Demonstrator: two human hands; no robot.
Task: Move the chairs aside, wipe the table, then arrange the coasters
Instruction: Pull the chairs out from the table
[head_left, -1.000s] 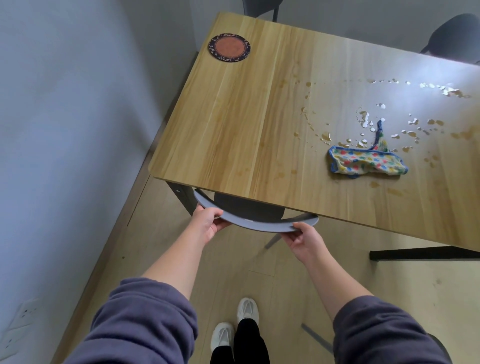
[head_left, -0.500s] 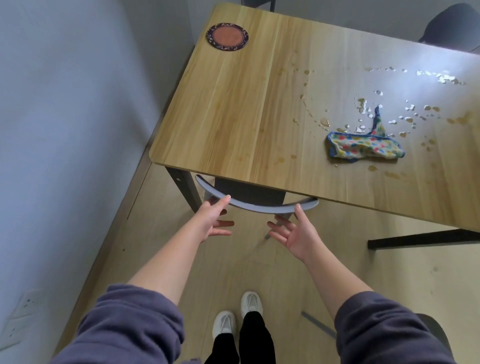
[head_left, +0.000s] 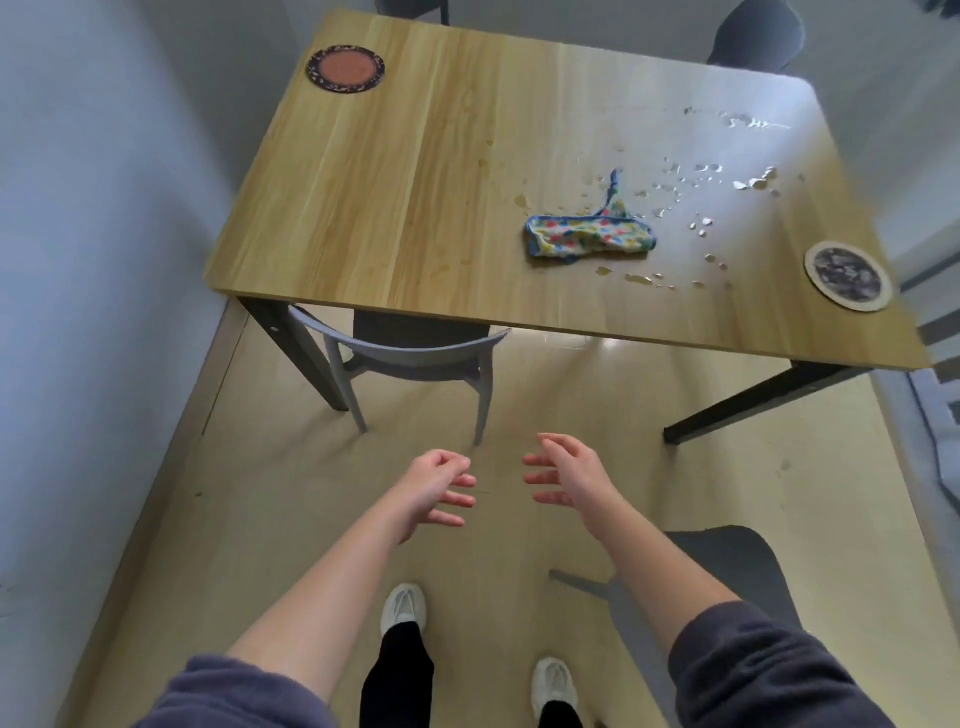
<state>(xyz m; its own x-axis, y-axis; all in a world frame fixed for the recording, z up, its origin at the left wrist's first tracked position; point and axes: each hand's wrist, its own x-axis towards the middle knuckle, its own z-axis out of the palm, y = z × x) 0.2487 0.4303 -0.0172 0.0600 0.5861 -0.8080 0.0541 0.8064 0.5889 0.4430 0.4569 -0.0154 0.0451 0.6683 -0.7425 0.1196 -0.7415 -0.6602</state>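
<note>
Below the table (head_left: 363, 218) edge | left hand (head_left: 434, 486), right hand (head_left: 569, 475): fingers released, empty; no legible writing

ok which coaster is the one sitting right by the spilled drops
The pale-rimmed coaster with the dark centre, near the table's right edge. The orange-centred coaster sits at the dry far-left corner.

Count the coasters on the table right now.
2. A red-centred coaster sits at the far left corner of the table; a dark patterned coaster lies near the right edge. The crumpled cloth could hide another.
</note>
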